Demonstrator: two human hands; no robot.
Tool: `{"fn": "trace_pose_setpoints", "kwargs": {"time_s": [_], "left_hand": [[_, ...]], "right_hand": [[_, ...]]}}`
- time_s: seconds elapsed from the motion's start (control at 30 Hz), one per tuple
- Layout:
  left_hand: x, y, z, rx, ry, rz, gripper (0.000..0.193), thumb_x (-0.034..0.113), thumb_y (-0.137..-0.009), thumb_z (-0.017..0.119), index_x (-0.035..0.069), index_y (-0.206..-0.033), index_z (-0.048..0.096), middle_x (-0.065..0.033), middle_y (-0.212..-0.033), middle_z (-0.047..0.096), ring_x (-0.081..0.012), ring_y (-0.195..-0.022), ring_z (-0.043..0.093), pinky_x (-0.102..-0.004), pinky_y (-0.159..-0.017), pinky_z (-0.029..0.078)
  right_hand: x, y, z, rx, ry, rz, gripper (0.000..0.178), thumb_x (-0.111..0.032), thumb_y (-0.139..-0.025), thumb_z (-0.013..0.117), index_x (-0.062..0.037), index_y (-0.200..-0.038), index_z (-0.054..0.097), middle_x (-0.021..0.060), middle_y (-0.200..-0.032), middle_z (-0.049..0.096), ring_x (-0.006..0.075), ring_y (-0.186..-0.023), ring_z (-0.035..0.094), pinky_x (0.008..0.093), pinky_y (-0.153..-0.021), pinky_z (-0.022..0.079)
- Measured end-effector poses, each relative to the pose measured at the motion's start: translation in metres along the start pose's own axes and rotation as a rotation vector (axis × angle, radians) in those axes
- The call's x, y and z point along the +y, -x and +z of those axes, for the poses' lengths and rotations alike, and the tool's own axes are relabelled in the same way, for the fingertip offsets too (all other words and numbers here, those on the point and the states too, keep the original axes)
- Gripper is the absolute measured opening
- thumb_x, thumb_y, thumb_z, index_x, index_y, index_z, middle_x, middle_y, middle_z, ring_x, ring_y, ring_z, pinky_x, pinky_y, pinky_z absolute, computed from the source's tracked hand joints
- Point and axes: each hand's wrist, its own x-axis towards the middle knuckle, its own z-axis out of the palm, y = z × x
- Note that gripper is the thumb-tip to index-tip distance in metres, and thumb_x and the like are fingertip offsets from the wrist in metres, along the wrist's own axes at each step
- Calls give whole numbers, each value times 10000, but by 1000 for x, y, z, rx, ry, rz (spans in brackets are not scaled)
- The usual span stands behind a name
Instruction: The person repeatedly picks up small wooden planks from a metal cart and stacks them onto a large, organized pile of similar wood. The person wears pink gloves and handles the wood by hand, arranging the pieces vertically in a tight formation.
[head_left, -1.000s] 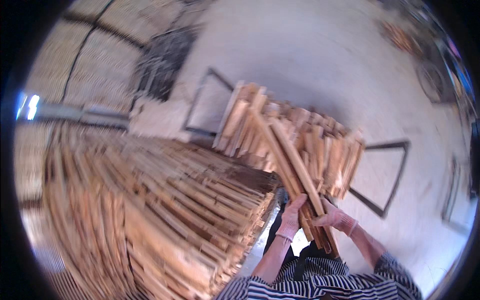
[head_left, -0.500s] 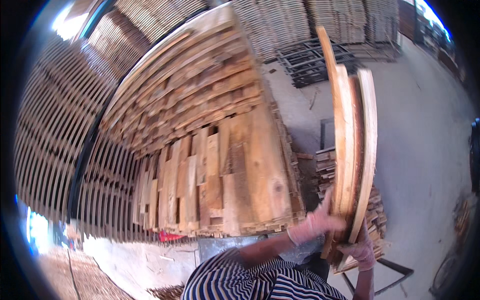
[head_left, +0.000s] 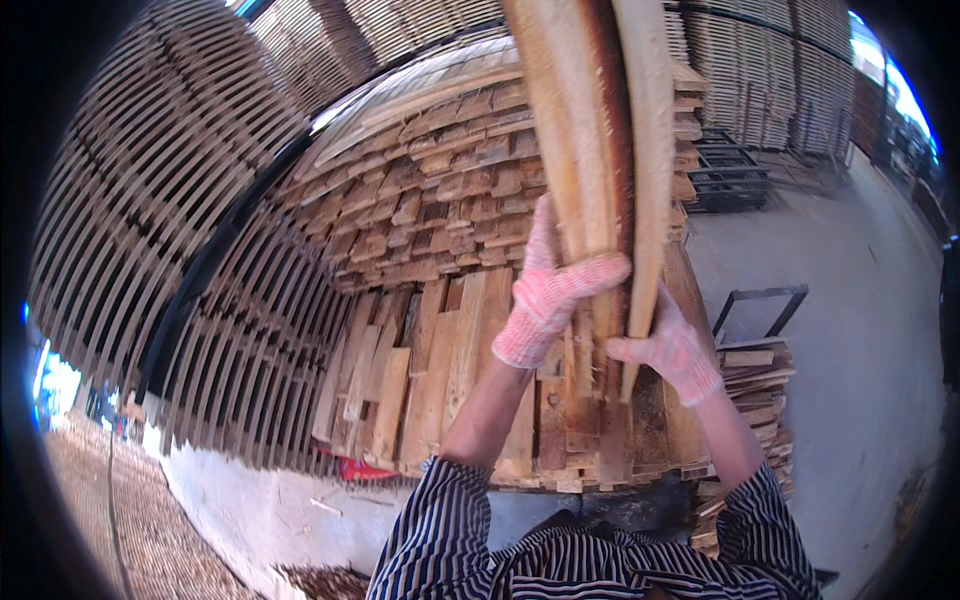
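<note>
Several long wooden boards [head_left: 585,130] rise on end in front of me, one with a dark bark-like streak. My left hand [head_left: 553,295], in a pink and white knitted glove, grips their left side with the thumb across the front. On the right side, my right hand [head_left: 675,350], gloved alike, is closed around the lower part of the boards. Both arms are stretched forward over a large stack of planks [head_left: 440,340]. The top ends of the held boards run out of the picture.
Behind the low front level, the stack climbs in a higher stepped pile [head_left: 440,190]. Slatted wood racks [head_left: 180,200] stand at the left. On the right, a smaller plank pile [head_left: 750,385] sits by a black metal frame [head_left: 765,300]. More black frames [head_left: 730,175] lie farther back.
Both hands have carried the boards leftward, from above the floor by the smaller pile to over the large stack. My grip on them continues.
</note>
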Motion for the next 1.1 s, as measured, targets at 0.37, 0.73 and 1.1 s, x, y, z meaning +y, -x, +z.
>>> {"fn": "trace_pose_setpoints", "kwargs": {"time_s": [0.37, 0.73, 1.1], "left_hand": [[-73, -4, -147, -248, 145, -373, 1106, 153, -644, 984, 45, -1525, 323, -131, -1420, 555, -247, -1262, 573, -431, -1043, 520], [10, 0, -141, -80, -407, 17, 1124, 322, -577, 1012, -30, -1452, 401, -125, -1265, 628, -224, -1142, 626, -368, -1011, 532], [75, -3, -364, -31, -872, -350, 1221, 289, -516, 1029, 20, -1513, 377, -168, -1358, 619, -286, -1228, 607, -410, -1109, 472]], "right_hand": [[78, -56, 50, -74, -46, 24, 1321, -374, -591, 996, 11, -1572, 200, 186, -1536, 421, 261, -1418, 410, 365, -1195, 327], [21, -27, 56, 26, -7, -9, 1165, -259, -605, 971, -51, -1538, 306, 156, -1432, 530, 263, -1320, 525, 389, -1129, 422], [51, -30, -21, -285, 827, 166, 1034, -362, -604, 909, -147, -1496, 431, 208, -1435, 514, 361, -1336, 509, 444, -1109, 429]]}}
